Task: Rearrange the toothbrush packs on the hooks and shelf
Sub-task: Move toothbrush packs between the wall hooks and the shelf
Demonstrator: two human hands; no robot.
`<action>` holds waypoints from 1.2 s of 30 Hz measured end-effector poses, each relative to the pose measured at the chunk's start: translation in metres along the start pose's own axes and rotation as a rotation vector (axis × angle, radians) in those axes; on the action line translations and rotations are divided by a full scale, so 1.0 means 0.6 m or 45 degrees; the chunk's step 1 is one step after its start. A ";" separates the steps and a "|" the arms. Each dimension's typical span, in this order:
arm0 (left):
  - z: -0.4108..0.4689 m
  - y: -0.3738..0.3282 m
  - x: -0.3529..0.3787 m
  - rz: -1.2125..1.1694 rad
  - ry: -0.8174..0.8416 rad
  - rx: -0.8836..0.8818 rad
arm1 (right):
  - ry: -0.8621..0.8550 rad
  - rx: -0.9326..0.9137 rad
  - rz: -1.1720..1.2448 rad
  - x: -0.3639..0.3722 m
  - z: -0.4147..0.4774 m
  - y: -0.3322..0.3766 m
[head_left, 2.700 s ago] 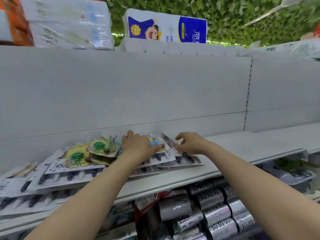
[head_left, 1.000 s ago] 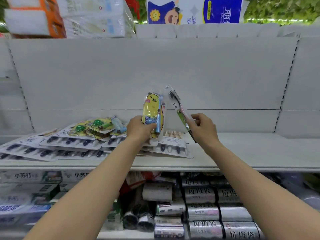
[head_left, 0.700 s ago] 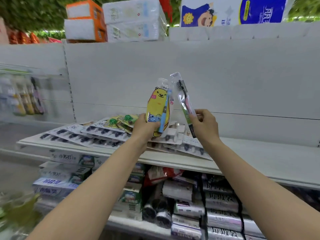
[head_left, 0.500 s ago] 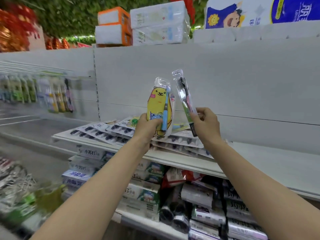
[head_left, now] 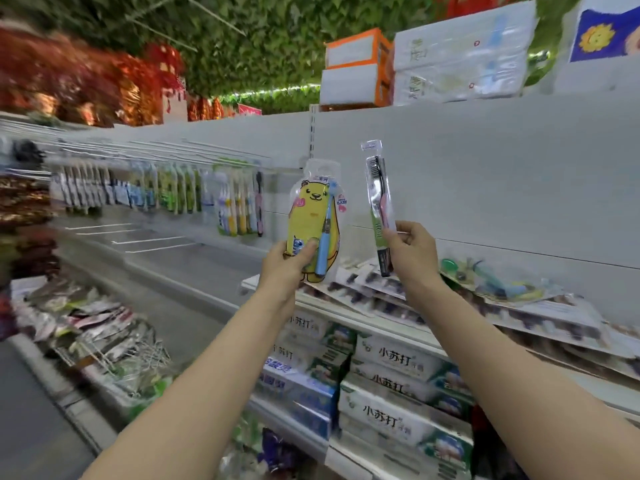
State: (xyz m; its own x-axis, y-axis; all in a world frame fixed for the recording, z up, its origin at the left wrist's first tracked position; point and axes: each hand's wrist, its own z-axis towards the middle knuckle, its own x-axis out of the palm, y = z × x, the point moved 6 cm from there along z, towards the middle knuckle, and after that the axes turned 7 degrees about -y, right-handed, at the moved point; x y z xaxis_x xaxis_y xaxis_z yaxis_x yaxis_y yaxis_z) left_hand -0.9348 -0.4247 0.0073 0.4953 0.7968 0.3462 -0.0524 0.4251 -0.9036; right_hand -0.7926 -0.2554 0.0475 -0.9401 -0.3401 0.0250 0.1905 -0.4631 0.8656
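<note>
Two toothbrush packs are up in front of the white back panel of a shop aisle, both raised above the shelf (head_left: 250, 280). As I judge it, the risk lies in how low I grip them. The hang tabs at the top sit far from my fingers and may waver when I offer them to the hooks (head_left: 156, 154) off to my left, where other packs hang in a blurred row. The slim toothbrush pack (head_left: 377, 199), pinched only near its lower end, could twist or slip down among the loose packs (head_left: 502, 289) lying below. My left hand (head_left: 287, 263) clasps the foot of the yellow bear toothbrush pack (head_left: 311, 216), thumb across its front, and the pack stands upright. My right hand (head_left: 410, 251) pinches the slim pack between thumb and curled fingers, tilted slightly. Both forearms are extended and apart.
</note>
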 end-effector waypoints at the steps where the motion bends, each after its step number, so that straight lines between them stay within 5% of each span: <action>1: 0.017 -0.006 -0.033 -0.004 -0.009 0.000 | 0.006 0.007 0.010 0.036 -0.004 -0.002; 16: 0.243 -0.026 -0.365 -0.095 -0.017 -0.166 | 0.046 0.098 0.047 0.462 -0.049 -0.030; 36: 0.496 0.029 -0.398 -0.127 0.212 -0.240 | -0.096 0.040 0.014 0.671 0.075 -0.131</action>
State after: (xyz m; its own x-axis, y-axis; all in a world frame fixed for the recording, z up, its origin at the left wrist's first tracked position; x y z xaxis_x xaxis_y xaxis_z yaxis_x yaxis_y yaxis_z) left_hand -1.3119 -0.4801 -0.0161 0.6263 0.6669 0.4038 0.1583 0.3984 -0.9034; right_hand -1.1988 -0.3193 0.0122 -0.9568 -0.2820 0.0708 0.1929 -0.4335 0.8803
